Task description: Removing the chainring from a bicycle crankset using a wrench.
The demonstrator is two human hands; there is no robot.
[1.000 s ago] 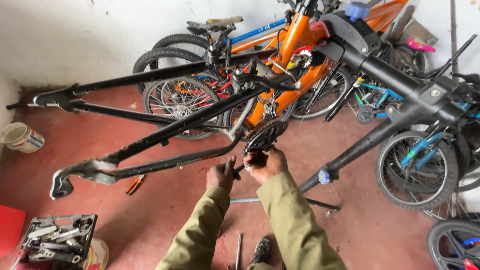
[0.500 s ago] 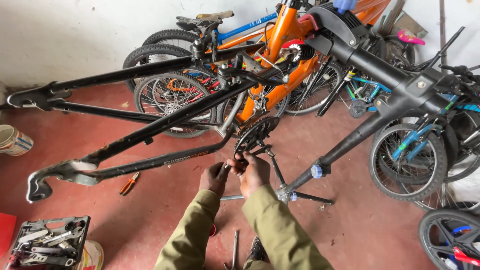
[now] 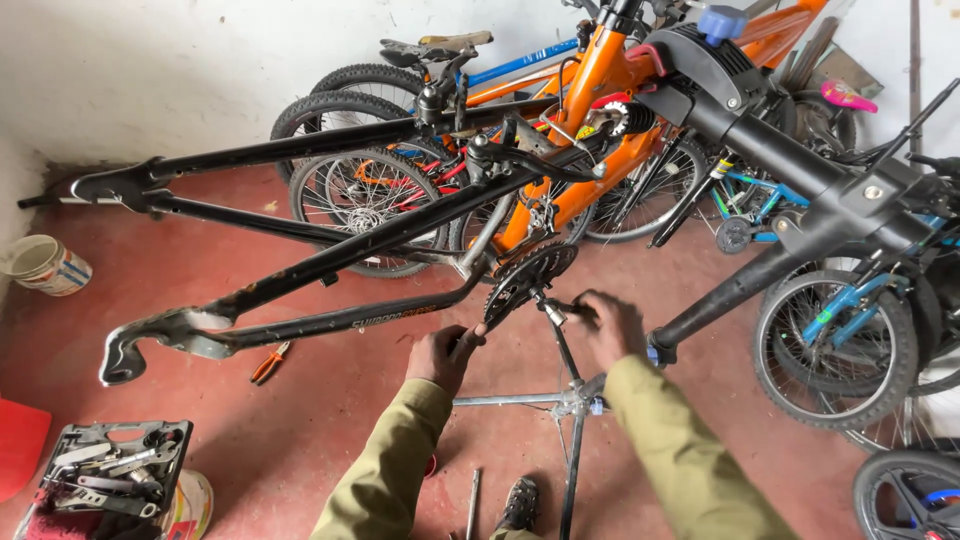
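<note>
Below, both olive sleeves reach forward. Left hand [image 3: 447, 352] closes around the black frame [image 3: 330, 262] near the chainring [image 3: 528, 278]; right hand [image 3: 607, 322] grips the crank arm [image 3: 553, 312]. Behind them, the frame hangs clamped in the repair stand [image 3: 790, 160].

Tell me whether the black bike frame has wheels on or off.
Off. The black bike frame hangs in the repair stand, its rear dropouts bare.

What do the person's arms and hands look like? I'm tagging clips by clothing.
Both arms wear long olive-green sleeves of a loose, jacket-like fabric, ending at the wrists. The left hand and right hand are bare, with no gloves. No watch, rings or markings are visible.
</note>
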